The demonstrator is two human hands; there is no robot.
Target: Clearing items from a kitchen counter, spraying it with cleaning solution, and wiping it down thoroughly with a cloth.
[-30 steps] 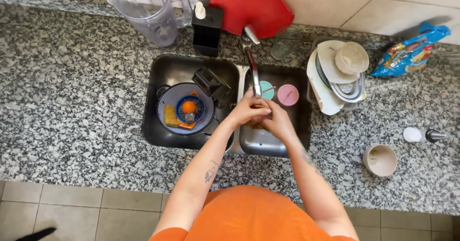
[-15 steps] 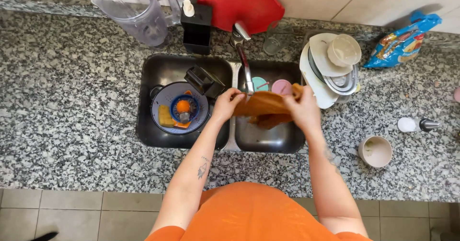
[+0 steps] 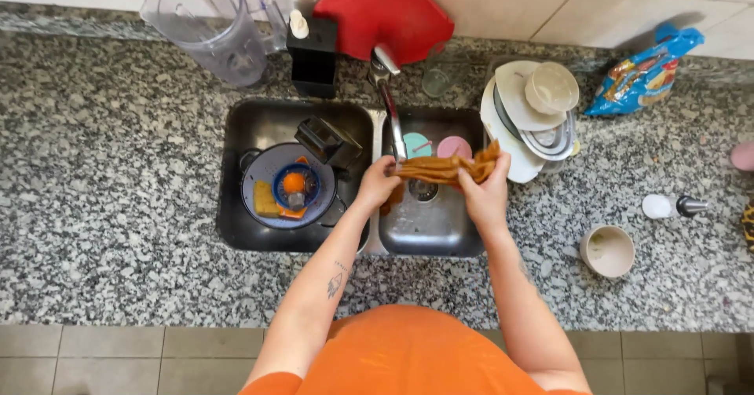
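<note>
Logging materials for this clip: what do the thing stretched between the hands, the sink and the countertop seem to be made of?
Orange cloth: looks like soft woven fabric, bunched in folds between the left hand and right hand. Sink: probably stainless steel, grey with a dull sheen. Countertop: speckled grey stone, likely polished granite.

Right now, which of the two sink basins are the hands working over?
The right basin, under the faucet. Both hands stretch an orange cloth above it; the left basin holds a round blue-lidded container.

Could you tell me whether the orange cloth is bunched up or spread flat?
Bunched: the cloth is gathered into folds, stretched between both hands over the sink.
</note>
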